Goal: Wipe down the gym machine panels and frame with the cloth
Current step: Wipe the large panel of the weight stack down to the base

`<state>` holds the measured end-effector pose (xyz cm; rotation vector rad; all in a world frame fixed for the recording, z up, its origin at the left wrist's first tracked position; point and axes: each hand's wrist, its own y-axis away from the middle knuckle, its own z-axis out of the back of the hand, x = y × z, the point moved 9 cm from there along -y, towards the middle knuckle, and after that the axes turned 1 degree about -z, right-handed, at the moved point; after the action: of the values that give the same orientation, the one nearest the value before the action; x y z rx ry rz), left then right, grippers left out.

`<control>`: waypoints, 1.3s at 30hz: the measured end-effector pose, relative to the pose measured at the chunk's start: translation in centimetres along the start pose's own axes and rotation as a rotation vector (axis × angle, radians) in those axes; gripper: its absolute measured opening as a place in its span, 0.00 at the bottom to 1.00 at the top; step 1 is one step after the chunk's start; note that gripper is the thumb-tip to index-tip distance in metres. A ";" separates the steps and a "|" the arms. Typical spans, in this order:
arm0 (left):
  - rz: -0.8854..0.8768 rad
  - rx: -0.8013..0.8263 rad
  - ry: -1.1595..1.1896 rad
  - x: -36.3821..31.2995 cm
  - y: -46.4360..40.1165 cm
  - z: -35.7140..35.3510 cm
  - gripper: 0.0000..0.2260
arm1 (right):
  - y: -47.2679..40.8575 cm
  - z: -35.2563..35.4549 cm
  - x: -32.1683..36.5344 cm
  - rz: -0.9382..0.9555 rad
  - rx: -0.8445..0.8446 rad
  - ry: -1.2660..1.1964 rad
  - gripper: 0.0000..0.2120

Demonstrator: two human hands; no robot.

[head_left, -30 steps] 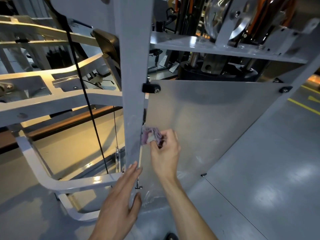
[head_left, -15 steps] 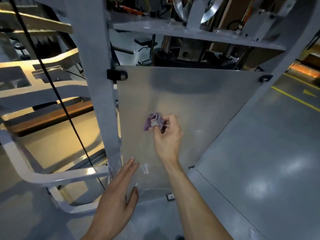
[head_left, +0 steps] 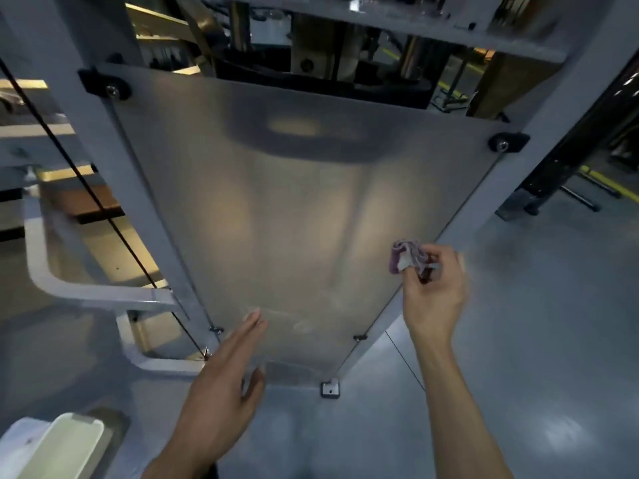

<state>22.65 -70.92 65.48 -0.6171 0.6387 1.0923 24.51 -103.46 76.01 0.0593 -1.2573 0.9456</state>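
Note:
A frosted translucent panel (head_left: 276,209) fills the middle of the head view, bolted between two grey frame posts (head_left: 103,140). My right hand (head_left: 434,292) pinches a small bunched purple cloth (head_left: 406,255) against the panel's lower right edge, beside the right post (head_left: 539,160). My left hand (head_left: 221,385) is held flat with straight fingers near the panel's bottom left corner, fingertips close to or on its surface.
A black cable (head_left: 86,191) runs diagonally left of the left post. White curved frame tubes (head_left: 69,288) sit low on the left. A pale bin (head_left: 58,447) stands at the bottom left. Grey floor (head_left: 536,340) spreads to the right, with yellow lines far right.
My right hand has carried the cloth across the panel from its left-middle part to its lower right edge. The view has shifted right and closer. My left hand stays flat near the bottom.

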 end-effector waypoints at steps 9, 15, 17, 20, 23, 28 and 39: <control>0.041 0.018 -0.071 1.8 0.8 -3.0 0.35 | -3.2 -0.3 -0.6 0.267 0.013 0.147 0.14; -0.047 0.059 -0.088 3.8 -0.9 -3.8 0.34 | -0.4 -3.2 -5.9 0.161 0.106 0.264 0.17; -0.085 0.090 -0.089 4.5 -1.3 -4.0 0.35 | -0.8 -2.5 -4.9 0.170 0.061 0.290 0.16; -0.149 0.131 -0.100 5.5 -2.5 -4.4 0.35 | -2.2 -1.2 -1.9 0.288 -0.044 0.345 0.15; -0.213 0.125 -0.137 5.6 -3.6 -4.7 0.32 | -1.9 -2.0 -3.1 0.326 -0.024 0.398 0.15; -0.364 0.020 -0.236 6.3 -5.0 -6.4 0.27 | 0.5 -4.2 -8.5 0.330 0.038 0.399 0.19; -0.691 -0.370 -0.425 7.3 -8.7 -8.2 0.23 | -0.3 -2.3 -4.7 0.693 -0.164 0.294 0.13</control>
<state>31.76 -75.42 55.92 -0.8116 -0.1603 0.6479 26.46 -105.14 71.48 -0.6595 -1.0836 1.3750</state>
